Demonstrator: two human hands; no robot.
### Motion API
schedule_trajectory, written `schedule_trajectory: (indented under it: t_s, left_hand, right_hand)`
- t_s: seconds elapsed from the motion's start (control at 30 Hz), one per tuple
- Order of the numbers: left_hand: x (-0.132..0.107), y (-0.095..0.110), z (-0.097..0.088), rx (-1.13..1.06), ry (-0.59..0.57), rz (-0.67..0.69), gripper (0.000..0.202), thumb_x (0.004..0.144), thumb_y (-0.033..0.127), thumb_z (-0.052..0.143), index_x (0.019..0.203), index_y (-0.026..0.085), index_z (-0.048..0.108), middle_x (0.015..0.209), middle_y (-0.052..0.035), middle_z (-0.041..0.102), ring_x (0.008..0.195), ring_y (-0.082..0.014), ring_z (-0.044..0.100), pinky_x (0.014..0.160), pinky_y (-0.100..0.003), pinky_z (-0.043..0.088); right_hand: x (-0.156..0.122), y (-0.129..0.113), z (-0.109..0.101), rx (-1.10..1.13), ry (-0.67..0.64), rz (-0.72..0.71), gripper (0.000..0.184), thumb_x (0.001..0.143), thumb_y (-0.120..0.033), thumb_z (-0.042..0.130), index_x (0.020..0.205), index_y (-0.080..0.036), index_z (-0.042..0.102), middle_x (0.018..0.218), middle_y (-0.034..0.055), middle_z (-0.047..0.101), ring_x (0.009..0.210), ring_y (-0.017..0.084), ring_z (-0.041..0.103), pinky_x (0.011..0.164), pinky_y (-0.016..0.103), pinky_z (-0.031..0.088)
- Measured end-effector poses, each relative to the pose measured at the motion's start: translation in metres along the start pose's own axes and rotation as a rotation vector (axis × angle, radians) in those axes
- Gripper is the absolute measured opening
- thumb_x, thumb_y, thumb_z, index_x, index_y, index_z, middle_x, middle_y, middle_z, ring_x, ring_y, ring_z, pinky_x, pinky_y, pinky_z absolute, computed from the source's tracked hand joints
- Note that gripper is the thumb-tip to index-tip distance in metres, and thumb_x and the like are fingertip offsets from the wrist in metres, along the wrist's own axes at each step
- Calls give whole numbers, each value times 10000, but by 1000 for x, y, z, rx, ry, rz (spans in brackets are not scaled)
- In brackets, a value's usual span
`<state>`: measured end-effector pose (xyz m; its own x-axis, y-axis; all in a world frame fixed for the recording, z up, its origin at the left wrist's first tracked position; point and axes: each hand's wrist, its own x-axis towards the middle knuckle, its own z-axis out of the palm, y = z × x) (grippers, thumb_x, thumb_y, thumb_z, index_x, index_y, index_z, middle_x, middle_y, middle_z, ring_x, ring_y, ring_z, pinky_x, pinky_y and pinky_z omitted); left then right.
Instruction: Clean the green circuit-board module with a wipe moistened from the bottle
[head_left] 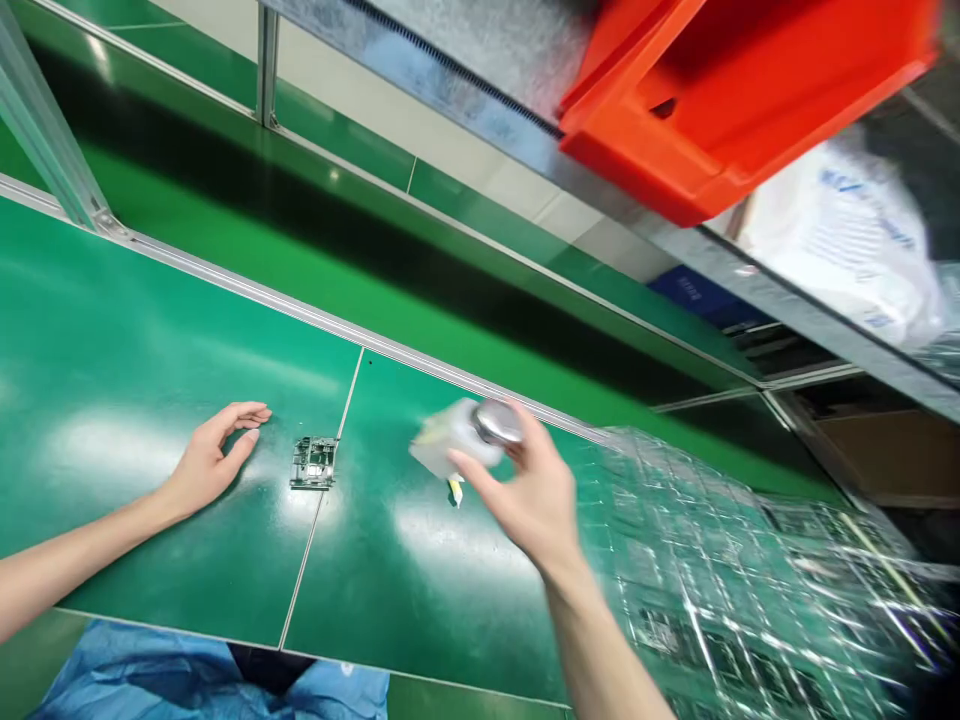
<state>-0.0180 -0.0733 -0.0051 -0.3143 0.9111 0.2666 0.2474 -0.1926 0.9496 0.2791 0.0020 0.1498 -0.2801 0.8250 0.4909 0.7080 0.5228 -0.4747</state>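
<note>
My left hand (212, 455) rests on the green table (135, 380), fingers loosely curved and apart, holding nothing. A small circuit board (314, 463) lies just to its right, not touched. My right hand (529, 490) hovers above the table, fingers wrapped round a small white bottle (450, 445) with a silvery cap (496, 422) and a yellowish tip pointing down. The bottle is blurred by motion.
A clear plastic tray (750, 580) holding several circuit boards covers the table's right side. An orange bin (720, 100) hangs on a metal rail at upper right. White bagged goods (847, 240) lie behind. A green conveyor belt (337, 270) runs beyond the table edge.
</note>
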Motion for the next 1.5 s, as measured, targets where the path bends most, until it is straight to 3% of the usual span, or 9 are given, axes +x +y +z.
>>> schedule_trajectory:
  t_s: [0.2, 0.37, 0.53, 0.63, 0.8, 1.0, 1.13, 1.3, 1.5]
  left_hand:
    - [14, 12, -36, 172, 22, 142, 333, 826, 478, 506, 841, 179, 650, 872, -61, 696, 820, -186, 647, 763, -299, 521]
    - [50, 49, -38, 339, 108, 391, 238, 859, 360, 502, 886, 170, 642, 889, -54, 676, 791, -157, 621, 761, -288, 516]
    - [84, 78, -19, 488, 70, 586, 247, 861, 252, 503, 1047, 124, 604, 1015, -116, 644, 935, -180, 603, 854, -330, 520]
    - [100, 82, -10, 658, 27, 645, 229, 855, 237, 513, 1049, 172, 617, 1114, -86, 624, 1018, -159, 589, 919, -279, 502]
    - [128, 91, -10, 908, -183, 724, 244, 878, 218, 468, 1083, 165, 590, 1120, -96, 610, 980, -166, 599, 885, -276, 511]
    - [112, 112, -9, 1055, -302, 824, 224, 867, 162, 407, 918, 122, 622, 991, -123, 648, 840, -212, 633, 739, -336, 550]
    - [112, 108, -15, 1037, -281, 859, 288, 909, 276, 402, 927, 147, 659, 998, -115, 665, 806, -205, 649, 670, -313, 560]
    - [110, 104, -18, 1030, -240, 803, 373, 900, 384, 393, 911, 171, 700, 1013, -117, 679, 825, -236, 664, 697, -354, 575]
    - [111, 115, -15, 1134, -268, 876, 394, 895, 388, 380, 861, 172, 709, 937, -136, 695, 724, -274, 671, 581, -388, 566]
  right_hand:
    - [45, -49, 121, 207, -200, -52, 849, 685, -323, 736, 1407, -139, 330, 1250, 108, 575, 1117, 250, 570, 997, 402, 452]
    - [64, -50, 163, 245, -315, -66, 866, 700, -340, 716, 1429, -161, 283, 1243, 90, 581, 1161, 256, 545, 995, 408, 445]
    - [67, -42, 174, 339, -261, -126, 813, 720, -389, 685, 1403, -142, 320, 1238, 112, 581, 1145, 254, 560, 985, 404, 458]
    - [69, -30, 183, 352, -159, -174, 733, 788, -477, 592, 1391, -149, 335, 1184, 118, 609, 1063, 249, 609, 908, 392, 512]
    - [88, -6, 199, 331, -108, -295, 701, 798, -546, 556, 1367, -184, 364, 1115, 106, 641, 989, 256, 642, 800, 381, 562]
    - [70, -22, 179, 410, -311, -274, 740, 802, -417, 611, 1410, -163, 276, 1210, 105, 595, 1093, 233, 594, 928, 381, 504]
    - [67, -25, 178, 453, -412, -258, 882, 757, -352, 700, 1454, -201, 181, 1252, 60, 567, 1150, 231, 551, 996, 366, 440]
    - [66, -29, 174, 475, -451, -233, 914, 769, -376, 706, 1468, -209, 143, 1290, 53, 537, 1195, 246, 512, 1028, 362, 396]
    - [66, -31, 173, 457, -468, -254, 931, 774, -388, 705, 1464, -150, 128, 1310, 98, 516, 1195, 274, 507, 1014, 391, 409]
